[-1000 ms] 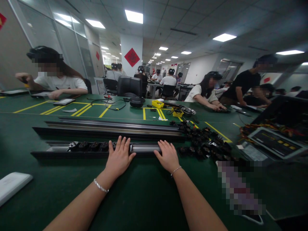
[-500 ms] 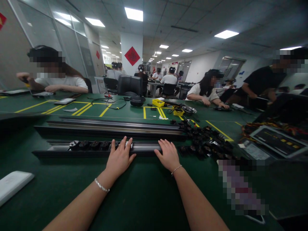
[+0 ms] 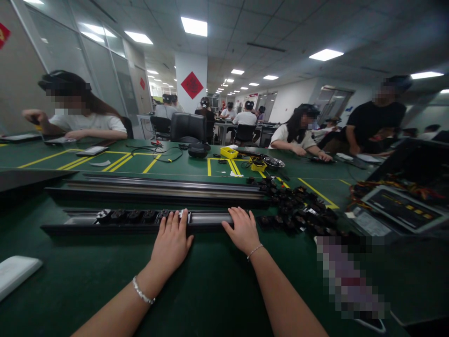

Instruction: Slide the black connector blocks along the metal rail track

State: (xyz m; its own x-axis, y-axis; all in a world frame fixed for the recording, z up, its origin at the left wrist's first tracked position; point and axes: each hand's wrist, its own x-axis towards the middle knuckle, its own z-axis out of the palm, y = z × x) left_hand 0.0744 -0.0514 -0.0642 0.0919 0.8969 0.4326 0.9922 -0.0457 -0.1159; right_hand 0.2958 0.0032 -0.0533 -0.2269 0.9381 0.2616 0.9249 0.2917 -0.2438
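Observation:
In the head view, a long dark metal rail (image 3: pixel 206 220) with a channel lies crosswise before me. Several black round-topped modules (image 3: pixel 135 216) sit in a row in the left part of its channel. My left hand (image 3: pixel 171 248) lies flat, fingers stretched over the right end of that row and hiding part of it. My right hand (image 3: pixel 242 229) rests with fingers stretched out over the rail's right end, beside a heap of loose black modules (image 3: pixel 298 206). Neither hand is wrapped round anything.
Further dark rails (image 3: pixel 164 189) lie behind the front one. A white object (image 3: pixel 19 271) is at the left edge, an open case with wires (image 3: pixel 400 208) at the right. Yellow trays (image 3: pixel 229 152) stand farther back. Co-workers (image 3: pixel 87 112) sit across the green table (image 3: pixel 210 290).
The fingers of my left hand have come closer together, and the hand has shifted slightly left. My right hand stays at the rail's end. The standing person at right has straightened somewhat.

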